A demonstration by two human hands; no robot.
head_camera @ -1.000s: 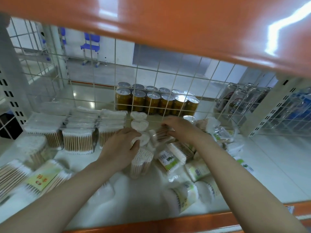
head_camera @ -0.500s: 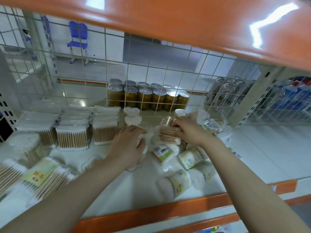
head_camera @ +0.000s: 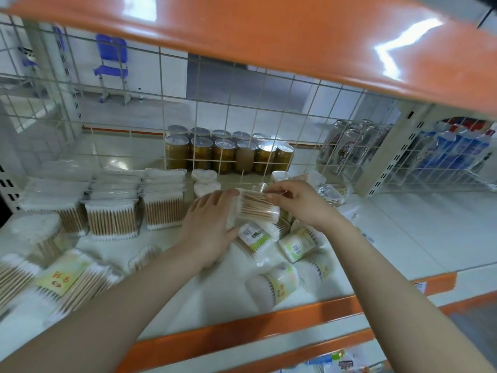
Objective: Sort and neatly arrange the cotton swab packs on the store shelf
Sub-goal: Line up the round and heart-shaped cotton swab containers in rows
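Note:
Both hands hold one clear box of wooden cotton swabs (head_camera: 255, 207) just above the white shelf (head_camera: 403, 232). My left hand (head_camera: 208, 227) grips its left end and my right hand (head_camera: 298, 203) pinches its right end. Rectangular swab boxes (head_camera: 111, 219) stand in neat stacked rows at the back left. Two heart-shaped swab boxes (head_camera: 205, 181) sit behind my left hand. Loose bagged packs with green labels (head_camera: 255, 238) lie jumbled under and in front of the hands. Flat packs with yellow labels (head_camera: 59, 278) lie at the front left.
A white wire grid (head_camera: 242, 109) closes the back of the shelf, with gold cans (head_camera: 223, 154) and silver cans (head_camera: 347, 146) behind it. An orange shelf (head_camera: 269, 36) hangs overhead and an orange lip (head_camera: 269, 327) edges the front. A round swab tub (head_camera: 35, 232) stands at left.
My right hand lifted the clear swab box off the pile, and my left hand left the heart-shaped pack and took the box's left end. The camera moved back.

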